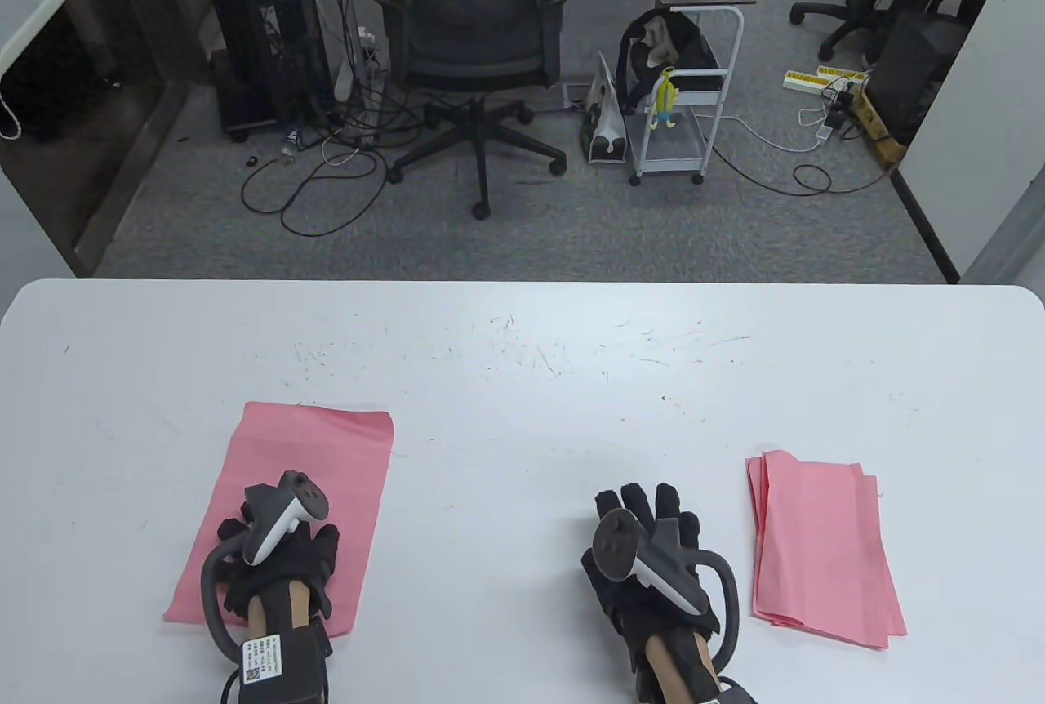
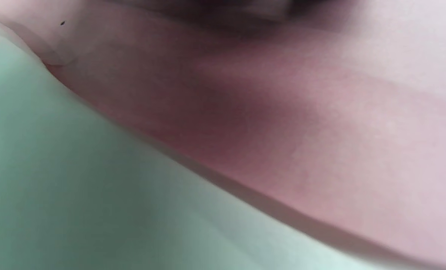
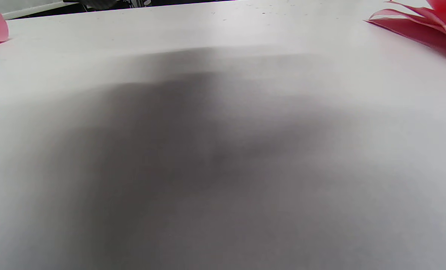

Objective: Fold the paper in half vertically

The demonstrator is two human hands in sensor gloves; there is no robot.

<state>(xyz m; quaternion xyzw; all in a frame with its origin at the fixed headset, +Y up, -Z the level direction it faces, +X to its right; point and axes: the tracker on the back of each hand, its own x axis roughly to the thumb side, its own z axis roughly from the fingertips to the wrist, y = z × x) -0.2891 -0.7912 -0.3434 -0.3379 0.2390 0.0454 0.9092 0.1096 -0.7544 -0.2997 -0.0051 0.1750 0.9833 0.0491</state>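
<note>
**Q:** On the table, where does the paper lie?

**A:** Near the left front of the white table lies a pink sheet, flat and narrow, its long sides running away from the viewer. It looks already folded; the left wrist view shows its edge as a thick line against the table, though that picture is blurred.

**Q:** What is the left hand doing?

**A:** It rests palm down on the near half of the sheet. The black glove covers it and a grey tracker sits on its back. The fingers lie curled over the paper; whether they press or pinch it cannot be told.

**Q:** And the right hand?

**A:** It lies flat on bare table, well apart from the sheet, fingers spread forward and holding nothing. The right wrist view shows only its shadow on the white surface.

**Q:** Is anything else on the table?

**A:** A stack of pink sheets lies just to the right of the right hand, not touching it, its edges slightly fanned. Its corner shows in the right wrist view.

**Q:** Beyond the table?

**A:** A black chair and a white cart stand on grey carpet.
</note>
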